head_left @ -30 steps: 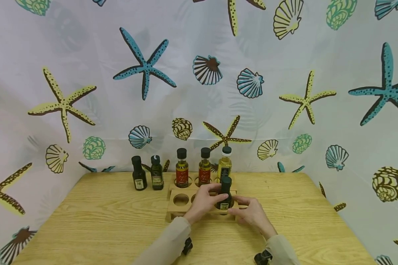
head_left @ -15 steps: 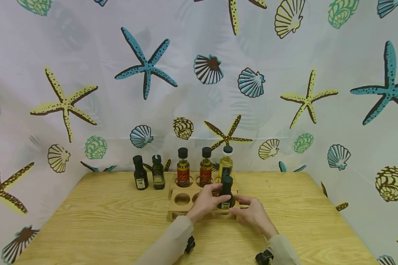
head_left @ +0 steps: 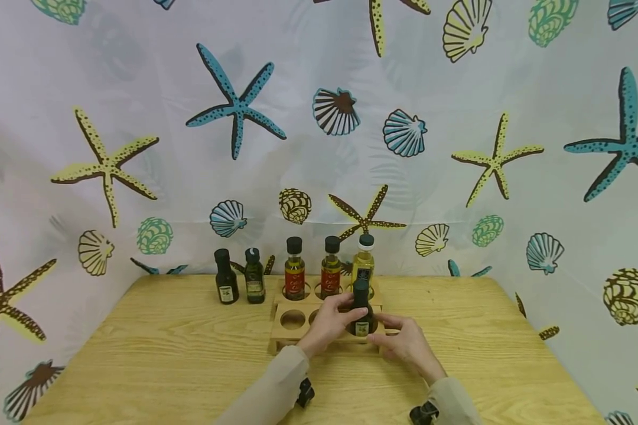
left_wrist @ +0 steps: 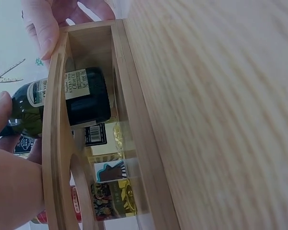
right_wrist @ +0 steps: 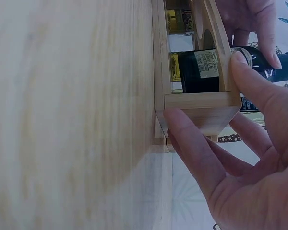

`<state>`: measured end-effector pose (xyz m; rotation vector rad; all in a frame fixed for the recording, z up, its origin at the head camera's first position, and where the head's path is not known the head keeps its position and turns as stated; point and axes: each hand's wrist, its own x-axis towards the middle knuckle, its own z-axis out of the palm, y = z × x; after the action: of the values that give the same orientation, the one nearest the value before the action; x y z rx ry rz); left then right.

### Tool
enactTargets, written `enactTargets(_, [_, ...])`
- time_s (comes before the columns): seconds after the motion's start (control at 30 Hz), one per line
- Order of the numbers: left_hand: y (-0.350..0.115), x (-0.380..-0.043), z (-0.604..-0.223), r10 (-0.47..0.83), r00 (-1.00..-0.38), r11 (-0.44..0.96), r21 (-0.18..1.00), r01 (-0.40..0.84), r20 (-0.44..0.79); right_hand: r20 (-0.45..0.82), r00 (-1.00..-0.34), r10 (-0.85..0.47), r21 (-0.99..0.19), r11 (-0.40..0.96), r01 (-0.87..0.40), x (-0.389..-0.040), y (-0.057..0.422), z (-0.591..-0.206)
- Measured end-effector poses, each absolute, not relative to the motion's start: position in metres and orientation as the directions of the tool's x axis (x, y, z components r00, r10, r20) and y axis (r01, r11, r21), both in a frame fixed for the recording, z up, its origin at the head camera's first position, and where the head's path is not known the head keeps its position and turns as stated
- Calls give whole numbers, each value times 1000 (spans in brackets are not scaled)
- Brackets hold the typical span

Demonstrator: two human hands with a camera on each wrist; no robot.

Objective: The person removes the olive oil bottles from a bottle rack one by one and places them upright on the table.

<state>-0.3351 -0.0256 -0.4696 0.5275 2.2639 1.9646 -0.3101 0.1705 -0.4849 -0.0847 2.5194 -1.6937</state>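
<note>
My left hand (head_left: 326, 321) holds a dark green olive oil bottle (head_left: 362, 329) by its shoulder, thumb across the front. The bottle stands nearly upright in the right-hand front hole of a two-tier wooden bottle rack (head_left: 279, 313). From the left wrist, the bottle's base (left_wrist: 93, 103) shows below the rack's upper board, inside the frame. My right hand (head_left: 404, 342) grips the rack's right end; in the right wrist view its thumb lies on the top board (right_wrist: 224, 43) beside the bottle and its fingers are bent along the end panel (right_wrist: 206, 117).
The rack's back row holds two red-labelled oil bottles (head_left: 295, 280) (head_left: 330, 280) and a pale yellow oil bottle (head_left: 363, 265). Two dark green bottles (head_left: 226, 286) (head_left: 254, 283) stand on the wooden table (head_left: 170, 342) left of the rack. A seashell-patterned cloth (head_left: 319, 171) hangs behind.
The held bottle's cap has tipped slightly left over the last half second, while its base stays in the same hole. Both hands keep nearly the same place.
</note>
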Motion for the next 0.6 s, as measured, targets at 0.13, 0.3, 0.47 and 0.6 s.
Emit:
enactTargets(0.13, [-28, -335, -470, 308, -934, 70, 975, 211, 180, -57, -992, -111, -927, 376, 11, -310, 171, -484])
enactTargets(0.3, [-31, -335, -467, 294, -937, 66, 974, 215, 187, -60, -992, -107, -927, 375, 16, -310, 171, -484])
enactTargets(0.47, [-34, -334, -458, 296, -933, 75, 969, 237, 206, -55, -993, -101, -926, 377, 13, -311, 170, -484])
enactTargets(0.6, [-36, -332, -453, 292, -933, 85, 966, 243, 210, -53, -994, -96, -922, 387, 12, -311, 171, -485])
